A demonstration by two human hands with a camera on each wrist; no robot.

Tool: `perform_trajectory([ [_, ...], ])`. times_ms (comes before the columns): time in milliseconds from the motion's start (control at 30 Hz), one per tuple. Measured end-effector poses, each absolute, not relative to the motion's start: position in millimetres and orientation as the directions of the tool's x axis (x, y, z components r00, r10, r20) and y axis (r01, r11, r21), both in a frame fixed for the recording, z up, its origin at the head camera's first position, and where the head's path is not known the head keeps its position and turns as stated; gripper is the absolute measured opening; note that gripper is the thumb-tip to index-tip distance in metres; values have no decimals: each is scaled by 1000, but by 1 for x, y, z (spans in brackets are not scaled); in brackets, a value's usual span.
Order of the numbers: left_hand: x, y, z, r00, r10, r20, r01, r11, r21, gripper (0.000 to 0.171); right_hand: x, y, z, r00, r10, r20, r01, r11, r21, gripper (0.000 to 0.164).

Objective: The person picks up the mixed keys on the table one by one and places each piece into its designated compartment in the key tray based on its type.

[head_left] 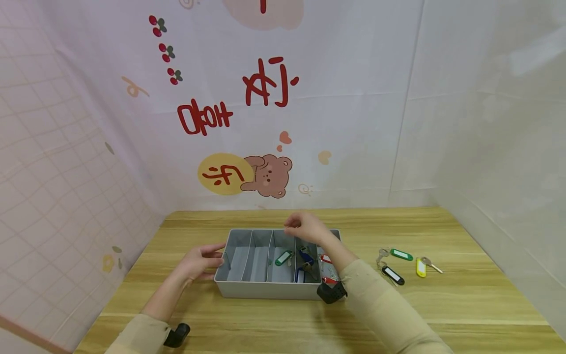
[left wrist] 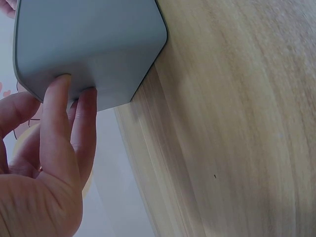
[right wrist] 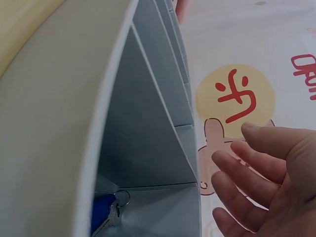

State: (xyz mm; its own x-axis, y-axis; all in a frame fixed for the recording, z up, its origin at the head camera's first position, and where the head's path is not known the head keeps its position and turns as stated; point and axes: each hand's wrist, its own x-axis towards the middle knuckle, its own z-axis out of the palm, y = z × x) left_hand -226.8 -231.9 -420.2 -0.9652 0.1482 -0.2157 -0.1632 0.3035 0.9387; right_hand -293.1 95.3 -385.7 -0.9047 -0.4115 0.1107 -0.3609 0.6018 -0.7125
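A grey divided box (head_left: 274, 290) stands on the table. My left hand (head_left: 201, 263) is at its left end, and in the left wrist view the fingers (left wrist: 57, 123) touch the outer end wall. Above the back rim hovers my right hand (head_left: 309, 228), holding nothing, its fingers loosely bent in the right wrist view. The middle compartment contains a key with a green tag (head_left: 283, 257). Keys with blue tags (head_left: 305, 255) lie in the compartment to its right. Red tags (head_left: 326, 258) with keys are in the rightmost one, partly hidden by my right arm.
Right of the box, on the wooden table (head_left: 477, 305), lie keys with a green tag (head_left: 401, 254), a black tag (head_left: 393, 275) and a yellow tag (head_left: 421, 268). A printed white curtain (head_left: 353, 123) hangs behind the table and along both sides.
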Motion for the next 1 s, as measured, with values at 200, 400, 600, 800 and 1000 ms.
perform_trajectory([
  [200, -227, -231, -421, -966, 144, -213, -162, 302, 939, 60, -289, 102, -385, -887, -441, 135, -391, 565, -727, 24],
  [400, -227, -231, -423, -967, 139, -212, -162, 305, 939, 59, -283, 112, -383, -878, -462, 127, -379, 507, -774, 33],
  [600, -228, -232, -423, -967, 151, -206, -155, 294, 943, 60, -279, 123, -386, -891, -438, 119, -349, 493, -797, 43],
  [800, -228, -231, -423, -966, 154, -206, -158, 278, 948, 60, -272, 136, -387, -885, -449, 122, -350, 470, -810, 49],
  [1000, -227, -231, -422, -968, 150, -203, -157, 271, 950, 59, -264, 146, -384, -888, -441, 128, -341, 447, -827, 53],
])
